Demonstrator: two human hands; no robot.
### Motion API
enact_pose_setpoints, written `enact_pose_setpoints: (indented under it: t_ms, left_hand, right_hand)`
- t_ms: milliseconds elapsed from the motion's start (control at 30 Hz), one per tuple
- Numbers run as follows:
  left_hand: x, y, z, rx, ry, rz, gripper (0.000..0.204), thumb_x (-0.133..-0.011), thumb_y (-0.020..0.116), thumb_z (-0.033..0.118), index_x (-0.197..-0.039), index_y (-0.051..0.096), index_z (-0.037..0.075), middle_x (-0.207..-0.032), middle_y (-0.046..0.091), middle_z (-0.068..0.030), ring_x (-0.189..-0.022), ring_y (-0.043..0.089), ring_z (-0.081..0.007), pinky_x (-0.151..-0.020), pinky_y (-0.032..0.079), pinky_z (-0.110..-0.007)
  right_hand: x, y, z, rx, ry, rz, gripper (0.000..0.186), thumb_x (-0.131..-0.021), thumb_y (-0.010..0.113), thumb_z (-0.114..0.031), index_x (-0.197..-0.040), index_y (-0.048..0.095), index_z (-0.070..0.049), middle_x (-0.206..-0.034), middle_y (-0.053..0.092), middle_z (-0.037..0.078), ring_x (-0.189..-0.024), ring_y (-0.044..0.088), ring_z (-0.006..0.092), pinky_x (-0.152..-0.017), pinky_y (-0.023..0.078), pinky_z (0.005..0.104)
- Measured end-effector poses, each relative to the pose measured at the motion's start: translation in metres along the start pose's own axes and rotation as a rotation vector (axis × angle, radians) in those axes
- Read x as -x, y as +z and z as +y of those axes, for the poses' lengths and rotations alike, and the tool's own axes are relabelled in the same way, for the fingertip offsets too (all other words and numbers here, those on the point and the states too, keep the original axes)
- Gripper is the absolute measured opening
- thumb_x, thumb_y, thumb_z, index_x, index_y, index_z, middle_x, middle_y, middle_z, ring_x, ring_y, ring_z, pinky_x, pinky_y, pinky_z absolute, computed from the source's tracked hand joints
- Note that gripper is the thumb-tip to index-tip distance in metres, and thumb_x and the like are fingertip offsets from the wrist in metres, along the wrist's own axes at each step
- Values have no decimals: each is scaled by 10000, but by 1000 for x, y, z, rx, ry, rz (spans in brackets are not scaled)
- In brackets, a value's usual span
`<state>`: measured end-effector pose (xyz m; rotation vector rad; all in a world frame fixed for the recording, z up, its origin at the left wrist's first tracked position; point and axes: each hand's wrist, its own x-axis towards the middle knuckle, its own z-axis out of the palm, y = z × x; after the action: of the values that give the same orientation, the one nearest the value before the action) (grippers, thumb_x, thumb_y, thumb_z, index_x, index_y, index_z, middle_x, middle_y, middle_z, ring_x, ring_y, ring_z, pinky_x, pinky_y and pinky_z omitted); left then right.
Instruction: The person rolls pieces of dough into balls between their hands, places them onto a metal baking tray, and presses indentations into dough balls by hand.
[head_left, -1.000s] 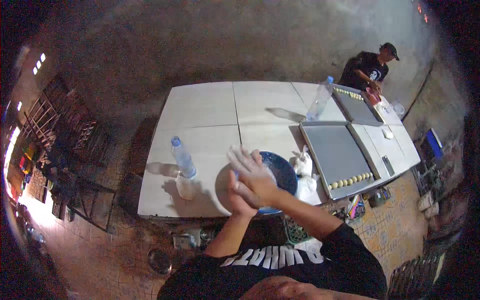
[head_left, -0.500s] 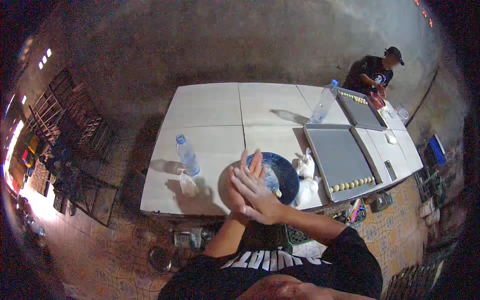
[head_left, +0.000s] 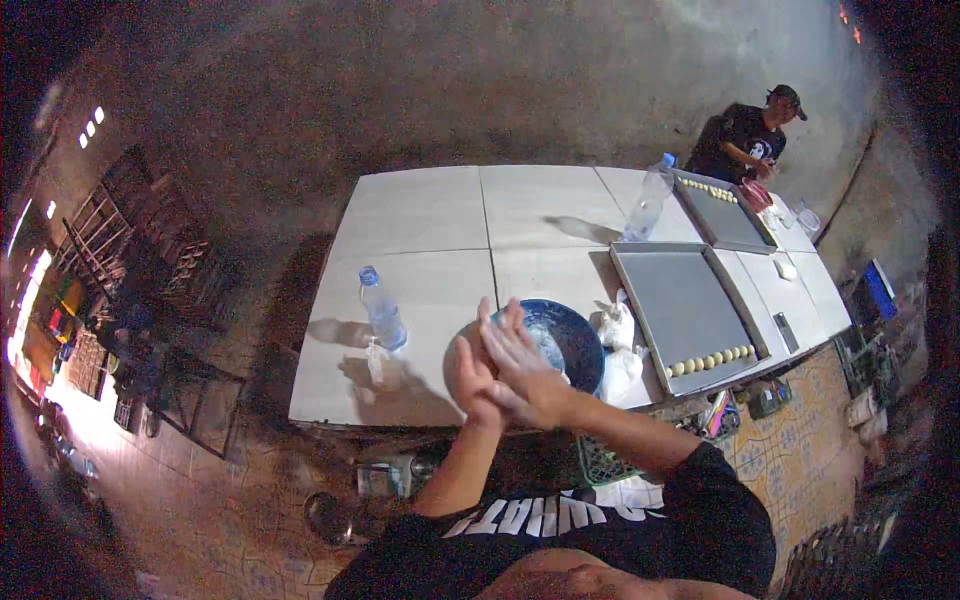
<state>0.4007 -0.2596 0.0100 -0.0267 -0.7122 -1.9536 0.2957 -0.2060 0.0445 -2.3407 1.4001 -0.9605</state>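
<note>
Palm against palm, my left hand (head_left: 474, 386) and my right hand (head_left: 532, 384) meet over the near left side of a blue bowl (head_left: 587, 352). The right palm lies across the left, and the fingers of both are stretched out. Whether anything sits between the palms is hidden. White powder coats my right hand and the inside of the bowl. To the bowl's right are two knotted white plastic bags (head_left: 622, 374). Beyond them a shallow grey metal tray (head_left: 685, 300) has a row of small pale dough balls (head_left: 710, 361) along its near edge.
A water bottle (head_left: 382, 312) and small clear bag (head_left: 379, 362) stand left on the white tiled table (head_left: 420, 215). Another bottle (head_left: 648, 205) rises behind the tray. A second tray (head_left: 722, 218) holds more balls near a co-worker (head_left: 750, 140). Crates (head_left: 605, 458) sit below the table.
My right hand has slid over the left palm, its fingers now tilting further up and left. The whole view has shifted slightly. The dough balls in the tray look the same.
</note>
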Motion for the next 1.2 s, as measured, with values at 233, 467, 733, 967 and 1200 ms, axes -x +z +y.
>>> enact_pose_setpoints:
  t_ms: [233,467,733,967,1200]
  left_hand:
    - [-6,-2,-6,-4,86,-4,744,-1094,288,541,-1669,141,93,-1724,177,-171,-1606,133,-273,-1307,55,-416]
    - [5,19,-18,33,42,102,771,-1073,267,566,-1675,122,106,-1723,140,-224,-1602,136,-348,-1297,70,-462]
    - [-17,17,-3,-125,203,36,732,-1093,253,519,-1666,136,79,-1715,165,-224,-1602,146,-312,-1300,99,-448]
    - [-21,27,-2,-35,33,-78,613,-1137,320,399,-1656,210,92,-1716,246,-95,-1577,232,-285,-1287,180,-432]
    - [-40,3,15,-348,234,151,557,-1126,383,221,-1619,244,3,-1627,388,-201,-1541,324,-299,-1272,258,-408]
  right_hand:
    - [-17,5,-22,-12,13,-15,890,-1040,356,-589,-1635,156,41,-1685,140,328,-1585,57,480,-1269,52,567]
    - [-29,-3,0,134,50,31,900,-1042,348,-611,-1640,150,32,-1704,137,280,-1588,50,472,-1271,21,569]
    - [3,6,-20,-45,-23,31,869,-1048,401,-567,-1641,173,26,-1703,110,299,-1590,27,470,-1273,-2,568]
    - [-27,-17,16,126,105,69,869,-1036,335,-580,-1653,142,1,-1720,99,261,-1589,11,477,-1254,-12,609]
    - [2,8,-8,-309,40,66,995,-1042,346,-638,-1627,-33,72,-1705,-33,316,-1593,-42,448,-1283,30,499]
